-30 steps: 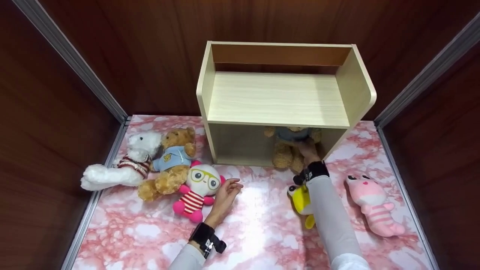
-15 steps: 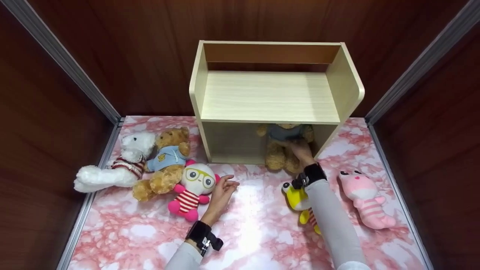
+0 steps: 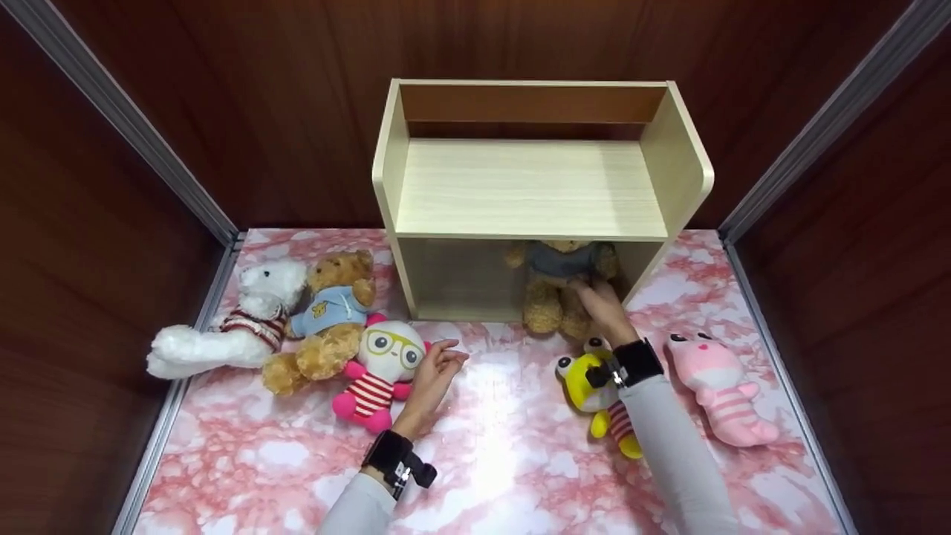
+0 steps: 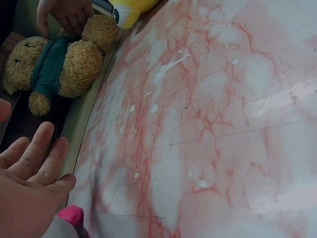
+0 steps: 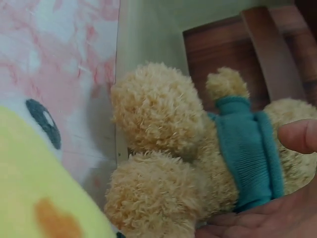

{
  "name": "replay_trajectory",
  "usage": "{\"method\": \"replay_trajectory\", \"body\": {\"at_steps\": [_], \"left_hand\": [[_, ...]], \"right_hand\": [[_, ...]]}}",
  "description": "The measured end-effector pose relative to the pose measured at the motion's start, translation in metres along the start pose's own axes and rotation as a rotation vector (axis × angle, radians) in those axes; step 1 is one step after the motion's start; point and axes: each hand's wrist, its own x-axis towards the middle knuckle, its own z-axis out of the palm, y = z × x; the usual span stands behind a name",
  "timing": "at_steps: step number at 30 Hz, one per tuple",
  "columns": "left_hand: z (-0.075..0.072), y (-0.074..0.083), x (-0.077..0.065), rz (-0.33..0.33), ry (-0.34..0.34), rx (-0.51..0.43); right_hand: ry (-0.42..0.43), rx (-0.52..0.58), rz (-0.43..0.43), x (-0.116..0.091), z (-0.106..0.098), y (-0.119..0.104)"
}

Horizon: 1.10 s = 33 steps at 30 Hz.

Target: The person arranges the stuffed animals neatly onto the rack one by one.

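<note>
A curly brown teddy bear (image 3: 544,297) in a teal sweater (image 5: 247,153) sits in the lower compartment of the wooden shelf (image 3: 531,186), its legs at the front edge. My right hand (image 3: 605,312) is at the bear's side, fingers extended and thumb apart, not wrapped round it. Under the right wrist lies a yellow frog toy (image 3: 587,386) with a striped body. My left hand (image 3: 433,375) hovers with loosely spread fingers beside a pink and white panda doll (image 3: 386,357) in yellow glasses; in the left wrist view its palm is bare.
Left of the shelf lie a white plush toy (image 3: 249,327) in a striped top and a brown bear (image 3: 334,312) in a blue hoodie. A pink striped toy (image 3: 721,394) lies at the right. Dark wooden walls (image 3: 111,260) enclose the marbled surface (image 3: 275,461).
My right hand has drawn back slightly from the bear, its fingers loosening, and more of the yellow frog shows. The bear stays in the shelf. The head view has shifted a little.
</note>
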Motion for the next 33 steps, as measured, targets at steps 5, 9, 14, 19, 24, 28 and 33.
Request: {"method": "replay_trajectory", "body": {"at_steps": [5,9,14,19,24,28,33], "left_hand": [[-0.004,0.013,0.001,0.032,0.0,0.051],[-0.007,0.009,0.012,0.068,0.026,0.076],[-0.021,0.006,0.024,0.135,0.087,0.106],[-0.051,0.033,0.032,0.226,0.191,0.223],[-0.086,0.057,0.046,0.215,0.299,0.364],[-0.113,0.065,0.06,0.118,0.319,0.539],[-0.147,0.067,0.074,0.053,0.317,0.826]], "right_hand": [[-0.067,0.036,-0.075,-0.011,-0.003,-0.004],[-0.095,0.01,-0.087,-0.021,-0.006,-0.007],[-0.082,-0.041,-0.066,-0.038,-0.005,-0.01],[-0.06,-0.077,-0.038,-0.05,0.001,-0.011],[-0.071,-0.069,-0.025,-0.06,0.002,-0.012],[-0.077,-0.05,-0.025,-0.066,0.0,-0.013],[-0.084,-0.004,-0.015,-0.072,0.0,-0.009]]}}
